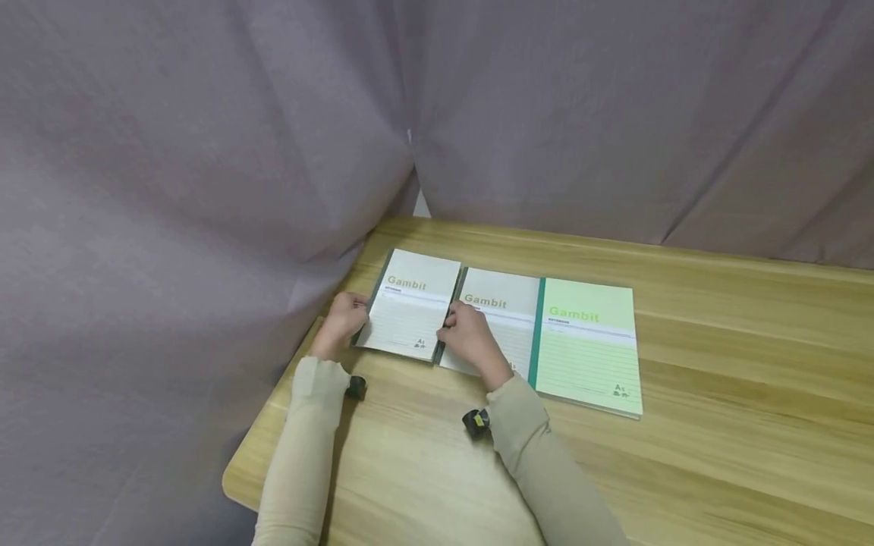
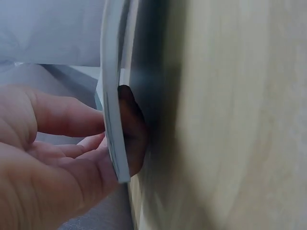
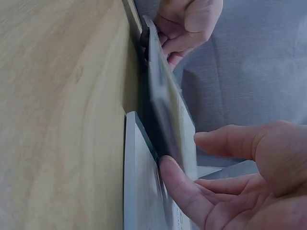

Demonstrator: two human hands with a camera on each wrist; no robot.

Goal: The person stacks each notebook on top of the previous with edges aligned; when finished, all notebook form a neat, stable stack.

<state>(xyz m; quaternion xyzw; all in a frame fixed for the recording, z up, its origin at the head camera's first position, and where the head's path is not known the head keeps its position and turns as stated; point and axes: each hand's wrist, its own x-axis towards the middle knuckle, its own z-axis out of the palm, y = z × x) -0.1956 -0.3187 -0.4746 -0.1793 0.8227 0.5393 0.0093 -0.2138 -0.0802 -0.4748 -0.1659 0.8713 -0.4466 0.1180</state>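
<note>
A pale notebook [image 1: 410, 307] with a dark spine is held at both sides, slightly raised off the wooden table. My left hand [image 1: 344, 320] pinches its left edge; in the left wrist view the thumb lies on the cover and fingers reach underneath. At the right edge, my right hand [image 1: 473, 335] grips the same notebook, its thumb above and index finger below in the right wrist view. Beneath that hand lies a second pale notebook [image 1: 505, 287], partly hidden by it. To the right is a green notebook [image 1: 587, 364] with a darker green spine.
The wooden table [image 1: 737, 394] extends to the right, and its left edge runs close to my left arm. Grey curtains [image 1: 546, 114] hang behind and on the left. A small dark camera is worn on each wrist.
</note>
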